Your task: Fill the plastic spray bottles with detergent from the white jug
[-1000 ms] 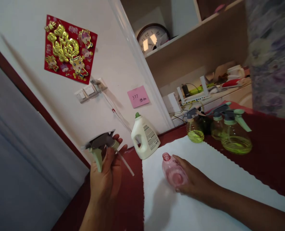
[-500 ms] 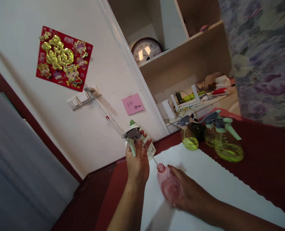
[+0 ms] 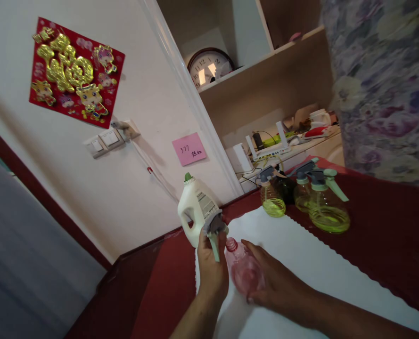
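Note:
My left hand (image 3: pixel 212 269) is closed round a grey spray head (image 3: pixel 214 225) with a pale green trigger. It holds the head just left of the mouth of a pink see-through bottle (image 3: pixel 245 272). Wrapped round the right side of that bottle is my right hand (image 3: pixel 283 288), keeping it tilted over the white sheet (image 3: pixel 301 254). Where the spray head's thin tube ends cannot be made out now. Behind my left hand stands a cream jug (image 3: pixel 191 207) with a green cap.
Several spray bottles with yellow-green liquid, one of them the large front bottle (image 3: pixel 329 217), stand right of the sheet on the dark red table (image 3: pixel 379 207). A white router (image 3: pixel 273 153) sits on the shelf behind. A pink note (image 3: pixel 189 149) is on the wall.
My left hand has moved down and right with the spray head, closer to the pink bottle's mouth. The tube that showed between them no longer shows. The jug behind is now largely uncovered.

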Demonstrator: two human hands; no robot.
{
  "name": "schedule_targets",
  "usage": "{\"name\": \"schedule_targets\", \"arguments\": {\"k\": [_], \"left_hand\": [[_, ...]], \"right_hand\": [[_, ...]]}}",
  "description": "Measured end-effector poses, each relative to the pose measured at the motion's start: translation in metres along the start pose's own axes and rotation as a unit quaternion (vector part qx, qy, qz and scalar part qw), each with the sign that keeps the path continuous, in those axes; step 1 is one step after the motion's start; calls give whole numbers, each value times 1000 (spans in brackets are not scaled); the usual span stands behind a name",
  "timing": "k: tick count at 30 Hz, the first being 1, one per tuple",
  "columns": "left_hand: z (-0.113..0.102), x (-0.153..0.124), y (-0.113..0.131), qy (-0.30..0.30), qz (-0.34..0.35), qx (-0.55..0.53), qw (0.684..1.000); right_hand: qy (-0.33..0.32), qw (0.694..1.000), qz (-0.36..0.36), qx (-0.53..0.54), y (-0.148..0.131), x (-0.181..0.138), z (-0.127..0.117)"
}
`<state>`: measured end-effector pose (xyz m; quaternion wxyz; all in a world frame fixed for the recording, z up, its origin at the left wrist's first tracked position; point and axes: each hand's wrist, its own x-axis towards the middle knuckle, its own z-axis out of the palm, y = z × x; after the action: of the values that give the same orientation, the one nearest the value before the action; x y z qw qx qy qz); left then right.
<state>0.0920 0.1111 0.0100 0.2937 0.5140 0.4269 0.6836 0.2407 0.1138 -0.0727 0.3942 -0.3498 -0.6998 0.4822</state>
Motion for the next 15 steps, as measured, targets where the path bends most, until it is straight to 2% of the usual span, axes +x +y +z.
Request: {"name": "schedule_targets", "arguments": {"k": [6,10,15], "left_hand": [[-4,-15,-6,10,-65,-16,998],[-5,-18,-8,0,-46,0,999],[-5,-20,-12,-22,-53,4,998]], "right_hand": [[4,1000,-15,4,7,0,1],[5,1000,-2,4,9,0,0],[2,999,-26,27,18,1,-1]]}}
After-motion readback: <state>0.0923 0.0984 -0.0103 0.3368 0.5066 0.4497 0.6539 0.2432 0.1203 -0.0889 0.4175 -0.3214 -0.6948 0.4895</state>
